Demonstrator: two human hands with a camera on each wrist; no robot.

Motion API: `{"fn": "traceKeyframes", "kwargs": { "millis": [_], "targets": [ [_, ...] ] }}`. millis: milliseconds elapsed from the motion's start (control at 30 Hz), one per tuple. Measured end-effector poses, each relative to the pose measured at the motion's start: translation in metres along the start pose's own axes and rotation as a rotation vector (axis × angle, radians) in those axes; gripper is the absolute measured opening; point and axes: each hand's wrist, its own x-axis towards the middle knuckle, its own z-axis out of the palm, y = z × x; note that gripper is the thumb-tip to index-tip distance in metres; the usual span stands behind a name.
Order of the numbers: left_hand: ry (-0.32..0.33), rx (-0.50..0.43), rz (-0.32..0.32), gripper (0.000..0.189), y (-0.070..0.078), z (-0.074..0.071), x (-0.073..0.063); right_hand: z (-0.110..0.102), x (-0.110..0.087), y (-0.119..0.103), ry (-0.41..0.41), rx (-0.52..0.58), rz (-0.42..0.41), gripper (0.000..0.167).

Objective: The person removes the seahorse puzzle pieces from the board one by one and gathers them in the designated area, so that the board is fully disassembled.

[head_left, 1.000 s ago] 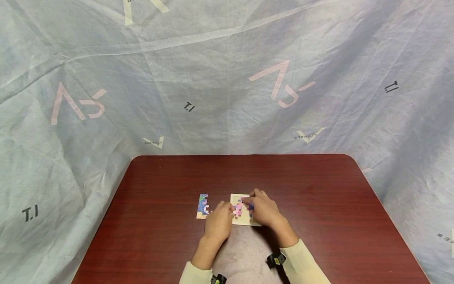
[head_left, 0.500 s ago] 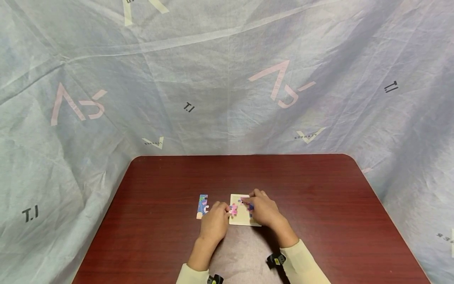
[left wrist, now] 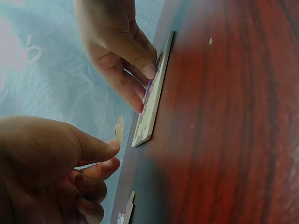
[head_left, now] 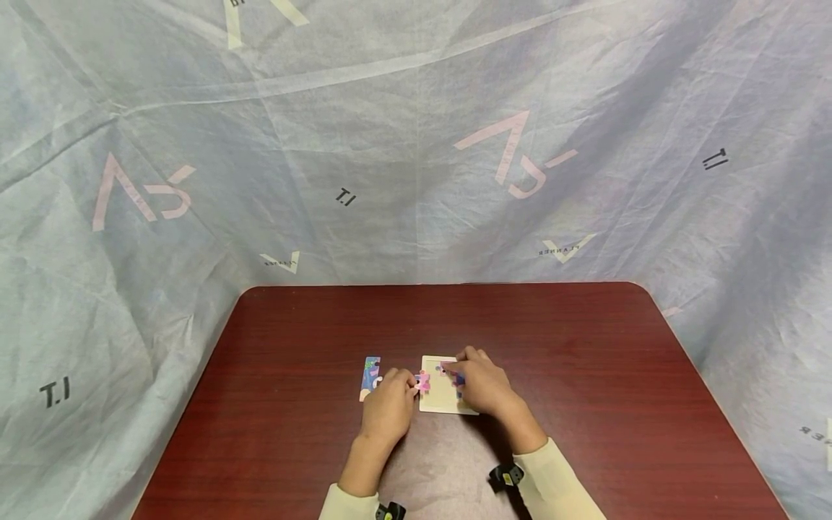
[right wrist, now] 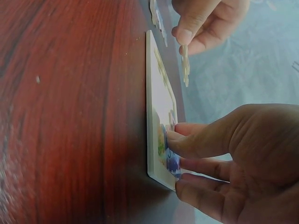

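Note:
My left hand [head_left: 388, 408] pinches a pink jigsaw piece [head_left: 423, 380] between thumb and fingertips. In the left wrist view that piece [left wrist: 119, 128] stands edge-on, raised above the table. A cream puzzle tray [head_left: 442, 402] lies flat just to the right, overlapped by the piece in the head view. My right hand [head_left: 484, 383] rests on the tray's right side, with thumb and fingertips on the jigsaw pieces [right wrist: 162, 147] laid there. These pieces are blue, purple and green, partly hidden beneath the fingers. The tray's left part shows its bare base.
Left of the tray, a joined strip of blue jigsaw pieces [head_left: 370, 372] lies on the dark red table [head_left: 552, 339], partly behind my left hand. A grey printed cloth [head_left: 416, 144] hangs behind the table and along its sides.
My left hand has drawn back leftward with the pink jigsaw piece, from over the tray to its left edge. My right hand stays in place on the tray.

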Motion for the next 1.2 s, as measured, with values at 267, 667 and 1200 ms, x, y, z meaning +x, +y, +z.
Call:
{"fn": "traceKeyframes", "kwargs": {
  "millis": [267,667,1200],
  "targets": [
    [0.004,0.005,-0.006,0.007,-0.004,-0.002,-0.001,0.000,0.001,0.000,-0.009,-0.006,0.006,0.049],
    [-0.009,0.004,-0.013,0.007,-0.010,-0.005,-0.003,-0.002,-0.001,-0.002,-0.015,0.007,0.006,0.050],
    [0.030,-0.010,-0.051,0.009,-0.026,-0.016,-0.005,-0.001,-0.002,-0.001,-0.005,0.026,-0.001,0.052]
  ]
}}
